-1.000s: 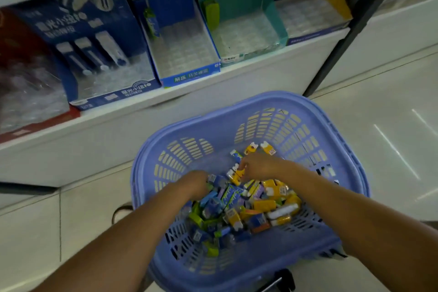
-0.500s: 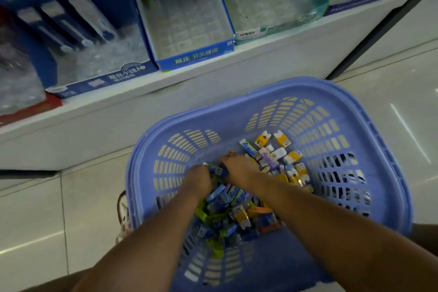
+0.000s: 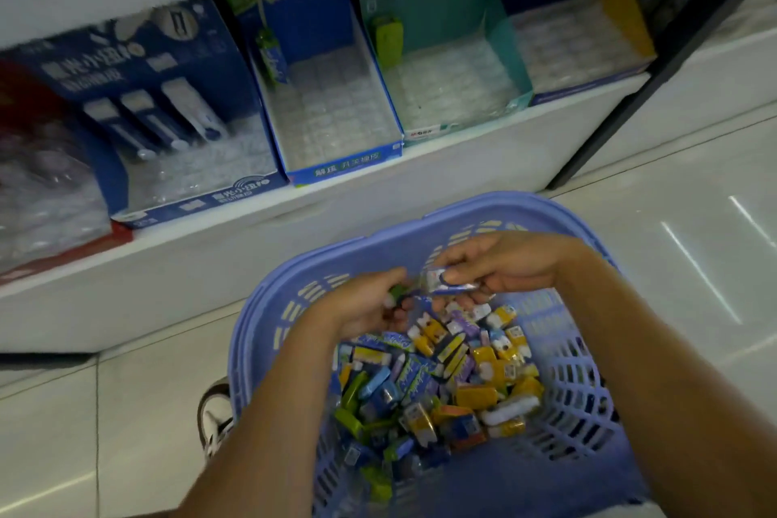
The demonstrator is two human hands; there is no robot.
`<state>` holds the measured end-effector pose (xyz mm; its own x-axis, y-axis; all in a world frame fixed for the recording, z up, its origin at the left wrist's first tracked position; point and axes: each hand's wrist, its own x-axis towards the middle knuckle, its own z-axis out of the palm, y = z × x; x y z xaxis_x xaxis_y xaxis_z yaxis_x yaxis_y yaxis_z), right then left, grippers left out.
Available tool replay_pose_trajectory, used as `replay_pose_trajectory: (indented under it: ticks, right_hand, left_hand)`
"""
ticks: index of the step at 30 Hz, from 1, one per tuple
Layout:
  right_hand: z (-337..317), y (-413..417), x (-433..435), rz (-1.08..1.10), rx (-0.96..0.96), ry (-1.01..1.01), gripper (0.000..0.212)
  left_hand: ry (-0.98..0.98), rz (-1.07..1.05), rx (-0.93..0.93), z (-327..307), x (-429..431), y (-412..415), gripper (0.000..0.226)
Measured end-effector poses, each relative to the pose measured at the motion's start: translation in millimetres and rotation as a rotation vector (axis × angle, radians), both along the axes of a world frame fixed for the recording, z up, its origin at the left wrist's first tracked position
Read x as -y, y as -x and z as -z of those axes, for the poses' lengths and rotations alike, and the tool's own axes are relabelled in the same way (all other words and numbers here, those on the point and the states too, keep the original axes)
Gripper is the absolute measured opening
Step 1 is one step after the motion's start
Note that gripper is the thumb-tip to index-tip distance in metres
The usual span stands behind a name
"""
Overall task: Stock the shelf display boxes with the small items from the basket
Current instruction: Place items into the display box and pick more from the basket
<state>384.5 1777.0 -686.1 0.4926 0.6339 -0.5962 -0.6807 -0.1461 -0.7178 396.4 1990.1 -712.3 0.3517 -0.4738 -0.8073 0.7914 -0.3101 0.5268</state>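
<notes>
Both your hands hang over the far end of the basket (image 3: 496, 198), just above the heap of small items (image 3: 441, 379). Your left hand (image 3: 370, 305) is curled round a small green piece (image 3: 397, 292), and only its end shows past your fingers. Your right hand (image 3: 508, 265) pinches a blue-and-white packet (image 3: 446, 280) between thumb and fingers, its free end pointing left toward the green piece. The two come very close, and I cannot tell whether they touch. The heap lies below your hands and nearer to you, a jumble of yellow, blue, green and purple packets, banked toward the right wall of the basket.

The basket sits on the floor (image 3: 672, 265) in front of the shelf (image 3: 462, 166), with your shoe (image 3: 215, 421) just beside its left wall. Up on the shelf the display boxes stand side by side, well apart from both hands: a dark blue box (image 3: 176, 126) on the left, then a blue box (image 3: 332, 105), a teal box (image 3: 452, 76) and a box with a yellow side (image 3: 584, 38). Each shows a clear plastic tray inside. One green-and-blue piece (image 3: 273, 60) stands at the back left of the blue box, and a green one (image 3: 389, 39) at the back left of the teal box
</notes>
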Motion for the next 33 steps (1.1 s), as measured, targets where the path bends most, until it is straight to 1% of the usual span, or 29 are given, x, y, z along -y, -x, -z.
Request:
replay_pose_trajectory:
  ticks: [3,4,6,8,10,11,13,14,16,19,21,22,23,25,26,27,28,29,30,33]
  right_hand:
    - [-48.7,0.2,23.9,0.135,0.19,0.003,0.033]
    - [-61.1,-1.0,31.5,0.216,0.272,0.038,0.032]
    - [-80.8,-8.5,46.1,0.457,0.461,0.162,0.028]
    - [-94.6,-22.3,61.7,0.718,0.667,0.343,0.02]
    - [-104.2,-42.9,80.1,0.882,0.816,0.524,0.015]
    - [-106.9,-55.1,89.6,0.906,0.883,0.63,0.018]
    - [-111.9,-80.6,103.0,0.816,1.063,0.899,0.023]
    - [-114.8,-94.6,106.7,0.756,1.147,0.996,0.024]
    - [-119.1,-121.4,110.0,0.679,1.211,1.045,0.026]
    - [-117.7,-152.9,110.8,0.491,1.237,1.154,0.03]
    - [-114.5,-168.3,106.6,0.415,1.259,1.148,0.028]
    - [-111.8,-174.9,105.4,0.399,1.272,1.16,0.024]
    - [-111.1,-179.7,102.8,0.429,1.237,1.133,0.019]
    - [-108.8,-185.7,102.2,0.455,1.209,1.14,0.018]
    - [-106.5,-187.1,105.6,0.412,1.224,1.157,0.016]
    - [-106.0,-185.8,107.9,0.353,1.221,1.133,0.013]
    - [-105.3,-185.0,107.5,0.319,1.191,1.071,0.016]
    - [-104.2,-183.3,110.3,0.283,1.22,1.077,0.022]
    - [-104.4,-182.5,112.8,0.286,1.207,1.068,0.025]
    - [-104.1,-186.4,115.7,0.327,1.196,1.029,0.025]
  left_hand:
    - [0.123,0.096,0.113,-46.6,15.6,-13.2,0.024]
    - [0.169,0.106,0.171,-61.9,23.3,-15.4,0.026]
    - [0.234,0.068,0.286,-90.9,39.9,-18.9,0.03]
    - [0.204,-0.009,0.472,-114.3,57.1,-24.3,0.031]
    - [0.051,-0.061,0.783,-127.9,73.6,-35.0,0.033]
    - [-0.044,-0.062,0.955,-131.4,81.1,-41.7,0.035]
    - [-0.203,-0.044,1.24,-134.2,93.8,-54.0,0.036]
    - [-0.266,-0.035,1.337,-133.5,99.0,-59.8,0.037]
    - [-0.34,-0.04,1.437,-129.0,107.6,-71.1,0.04]
    - [-0.375,-0.055,1.448,-117.2,115.7,-84.4,0.042]
    - [-0.391,-0.055,1.389,-107.7,117.2,-88.1,0.043]
    - [-0.393,-0.056,1.355,-103.0,117.0,-88.5,0.044]
    - [-0.393,-0.056,1.327,-99.0,116.7,-88.2,0.045]
    - [-0.376,-0.061,1.296,-93.1,116.2,-87.7,0.045]
    - [-0.362,-0.074,1.282,-91.3,115.9,-87.8,0.043]
    - [-0.351,-0.089,1.266,-90.6,115.6,-87.9,0.042]
    - [-0.343,-0.102,1.251,-90.3,114.9,-88.1,0.04]
    - [-0.332,-0.114,1.237,-90.4,114.4,-88.3,0.039]
    - [-0.319,-0.125,1.223,-90.1,114.0,-88.7,0.037]
    - [-0.292,-0.151,1.188,-90.2,113.9,-89.3,0.035]
